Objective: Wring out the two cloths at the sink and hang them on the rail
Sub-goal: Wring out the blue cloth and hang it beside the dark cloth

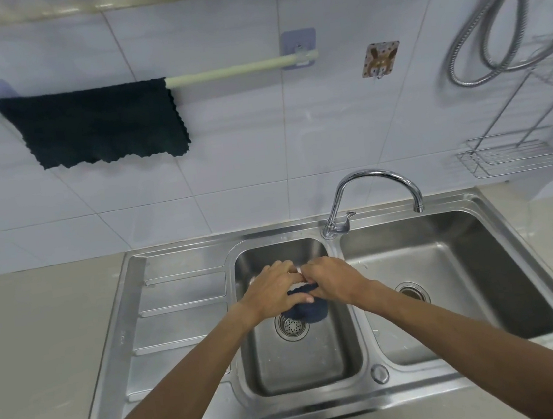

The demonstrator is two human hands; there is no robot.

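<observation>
A dark blue cloth (pixel 305 304) is gripped over the small left basin of a steel double sink (pixel 426 388), above the drain strainer (pixel 291 326). The left hand (pixel 272 294) and right hand (pixel 333 280) are closed tightly around it, knuckles almost touching, with a bunched end seen hanging below them. At eleven o'clock, a second dark cloth (pixel 96 124) is draped over the left part of a pale wall rail (pixel 235 70). The curved tap (pixel 374 186) is seen at one o'clock from the hands.
</observation>
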